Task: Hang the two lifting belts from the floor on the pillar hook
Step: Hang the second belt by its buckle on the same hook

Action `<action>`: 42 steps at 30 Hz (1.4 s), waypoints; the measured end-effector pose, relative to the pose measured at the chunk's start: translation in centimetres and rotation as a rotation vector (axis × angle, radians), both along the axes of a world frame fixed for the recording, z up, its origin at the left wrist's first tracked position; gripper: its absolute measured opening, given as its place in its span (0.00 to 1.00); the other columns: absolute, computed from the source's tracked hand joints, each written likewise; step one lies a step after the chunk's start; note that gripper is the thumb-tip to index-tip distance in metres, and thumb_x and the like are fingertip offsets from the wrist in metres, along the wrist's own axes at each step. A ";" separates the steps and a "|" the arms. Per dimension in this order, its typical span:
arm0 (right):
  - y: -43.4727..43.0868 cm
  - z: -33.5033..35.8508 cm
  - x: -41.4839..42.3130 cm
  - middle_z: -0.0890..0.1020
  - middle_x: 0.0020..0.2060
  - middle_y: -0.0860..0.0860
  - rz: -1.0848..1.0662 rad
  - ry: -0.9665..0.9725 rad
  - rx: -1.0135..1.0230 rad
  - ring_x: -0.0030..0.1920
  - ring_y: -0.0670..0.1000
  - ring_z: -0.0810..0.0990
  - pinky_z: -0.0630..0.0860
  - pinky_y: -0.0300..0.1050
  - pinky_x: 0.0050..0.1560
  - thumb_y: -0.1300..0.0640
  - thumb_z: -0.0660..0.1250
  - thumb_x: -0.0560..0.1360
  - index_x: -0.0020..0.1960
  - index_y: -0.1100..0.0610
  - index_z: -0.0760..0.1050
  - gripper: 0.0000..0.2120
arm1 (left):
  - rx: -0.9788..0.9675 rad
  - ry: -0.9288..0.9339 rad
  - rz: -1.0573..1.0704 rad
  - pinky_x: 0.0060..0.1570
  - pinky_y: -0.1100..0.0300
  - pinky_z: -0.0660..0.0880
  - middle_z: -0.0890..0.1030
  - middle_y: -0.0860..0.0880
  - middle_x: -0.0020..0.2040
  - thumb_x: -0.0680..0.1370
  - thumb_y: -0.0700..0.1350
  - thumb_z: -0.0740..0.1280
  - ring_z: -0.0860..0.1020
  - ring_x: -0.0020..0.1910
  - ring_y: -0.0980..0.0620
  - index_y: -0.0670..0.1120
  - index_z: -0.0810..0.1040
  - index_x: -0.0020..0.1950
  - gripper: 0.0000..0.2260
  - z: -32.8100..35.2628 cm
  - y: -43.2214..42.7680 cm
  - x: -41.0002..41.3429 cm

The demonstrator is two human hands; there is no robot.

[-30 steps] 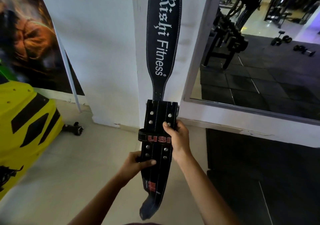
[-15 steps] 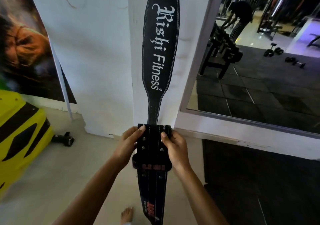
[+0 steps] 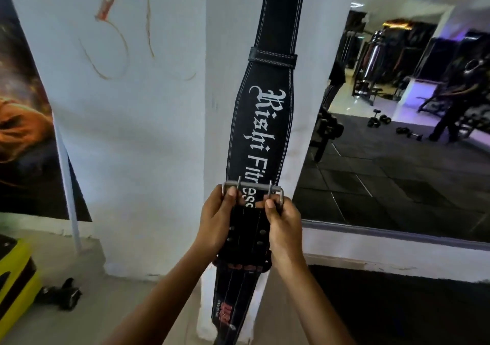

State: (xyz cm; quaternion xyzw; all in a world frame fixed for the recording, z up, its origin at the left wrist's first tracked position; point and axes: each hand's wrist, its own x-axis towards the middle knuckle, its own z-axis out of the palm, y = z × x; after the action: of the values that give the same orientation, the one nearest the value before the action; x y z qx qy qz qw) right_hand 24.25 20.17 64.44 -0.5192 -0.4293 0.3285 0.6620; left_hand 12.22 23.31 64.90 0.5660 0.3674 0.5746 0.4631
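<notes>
A: Item one, the second belt (image 3: 245, 241). Where was it, and who had it?

B: I logged it between both hands, held upright against the pillar (image 3: 220, 137). The left hand (image 3: 216, 222) pinched the left end of the metal buckle (image 3: 253, 189), thumb on top; the right hand (image 3: 282, 221) pinched the right end the same way. Both sets of fingers were clenched on the buckle frame, not on the leather. The strap trailed down below the fingers, its tail out of view.

A: Reason for that grip?

B: My judgement: the buckle is the part that goes over the hook, so it was kept level and uppermost, prongs pointing up past the fingertips. The hook itself I could not see; it lay above the frame.

A: Item two?

B: The hung belt (image 3: 261, 121), lettered "Rishi Fitness", flat on the pillar directly above the fingers, already up.

A: Changes against half a second before?

B: Then the fingers clasped the studded leather lower down, and no buckle showed above them. By this entry both hands had risen higher along the hung belt, covering the end of its lettering, with the buckle exposed.
</notes>
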 end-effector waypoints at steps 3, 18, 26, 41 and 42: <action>2.3 4.1 0.0 0.84 0.40 0.48 -0.042 -0.005 0.108 0.42 0.40 0.82 0.75 0.36 0.44 0.60 0.62 0.80 0.49 0.60 0.78 0.06 | 0.164 0.044 -0.020 0.47 0.57 0.78 0.82 0.47 0.45 0.80 0.48 0.61 0.81 0.46 0.50 0.43 0.75 0.52 0.09 4.6 2.6 -0.1; 10.6 33.8 2.3 0.83 0.44 0.51 -0.253 -0.240 0.529 0.43 0.55 0.80 0.78 0.56 0.45 0.54 0.61 0.80 0.52 0.58 0.77 0.09 | 0.802 -0.023 0.153 0.39 0.63 0.73 0.78 0.51 0.38 0.80 0.50 0.60 0.76 0.38 0.56 0.42 0.73 0.48 0.11 33.5 11.6 3.2; 14.6 48.7 3.2 0.83 0.47 0.57 -0.360 -0.282 0.670 0.39 0.53 0.78 0.78 0.50 0.42 0.55 0.63 0.79 0.55 0.59 0.76 0.09 | 0.828 -0.041 0.355 0.36 0.60 0.64 0.74 0.48 0.41 0.81 0.49 0.57 0.72 0.40 0.50 0.40 0.72 0.49 0.12 47.9 14.9 5.3; 16.4 51.7 3.8 0.77 0.41 0.51 -0.366 -0.301 0.569 0.34 0.52 0.77 0.73 0.36 0.27 0.63 0.64 0.75 0.52 0.54 0.75 0.08 | 0.675 0.391 0.450 0.53 0.52 0.68 0.74 0.33 0.63 0.82 0.51 0.53 0.73 0.61 0.36 0.33 0.70 0.63 0.22 53.0 18.0 5.0; 16.1 51.2 4.1 0.80 0.47 0.52 -0.374 -0.348 0.573 0.43 0.54 0.80 0.75 0.35 0.36 0.60 0.66 0.75 0.56 0.54 0.76 0.10 | 0.686 0.433 0.455 0.56 0.51 0.68 0.74 0.33 0.63 0.82 0.52 0.52 0.72 0.62 0.35 0.33 0.70 0.63 0.24 52.6 17.8 4.8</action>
State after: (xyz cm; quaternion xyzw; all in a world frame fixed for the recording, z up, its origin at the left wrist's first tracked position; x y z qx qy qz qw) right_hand 28.34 36.26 115.65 -0.4308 -0.5075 -0.0243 0.7459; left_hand 17.00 41.09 117.50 0.6987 0.3591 0.6183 0.0238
